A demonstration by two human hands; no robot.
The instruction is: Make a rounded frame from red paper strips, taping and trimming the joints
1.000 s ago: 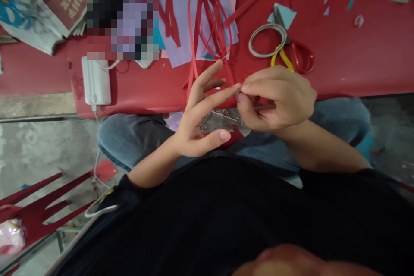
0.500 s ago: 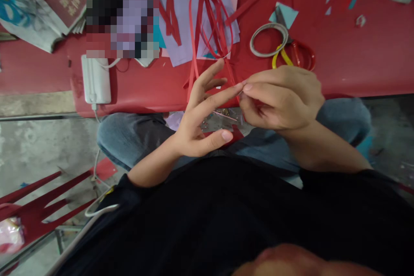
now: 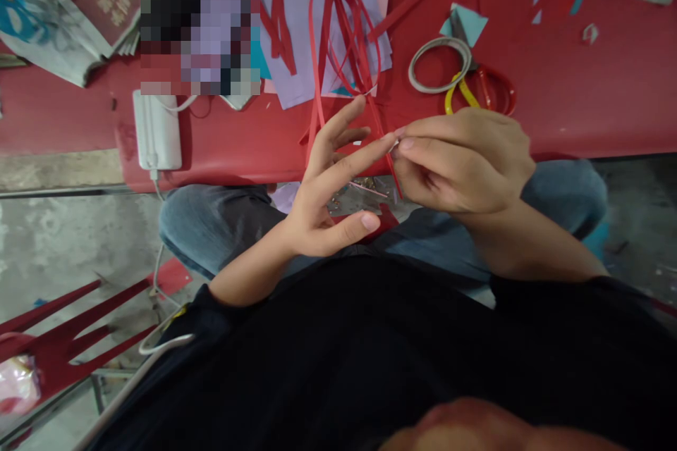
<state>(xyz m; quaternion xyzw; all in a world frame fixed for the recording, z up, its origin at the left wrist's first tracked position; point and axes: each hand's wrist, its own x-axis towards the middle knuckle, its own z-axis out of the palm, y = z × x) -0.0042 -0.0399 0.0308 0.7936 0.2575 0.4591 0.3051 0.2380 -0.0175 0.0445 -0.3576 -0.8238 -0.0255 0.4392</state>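
My left hand is held palm inward with its fingers spread and its thumb apart. At its index fingertip is a small white piece, which looks like a bit of tape. The thumb and index finger of my right hand pinch this piece against that fingertip; the other fingers are curled. Just beyond my hands lies a bundle of looped red strips, its tails reaching the table's near edge. A roll of tape rests by scissors with red and yellow handles.
Purple sheets lie under the strips on the red table. A white power bank with a cable is at the left, near newspapers. Paper scraps are scattered at the right. A red chair stands lower left.
My right hand has shifted slightly right, away from the left index fingertip, so the white piece shows more. My left hand has barely moved.
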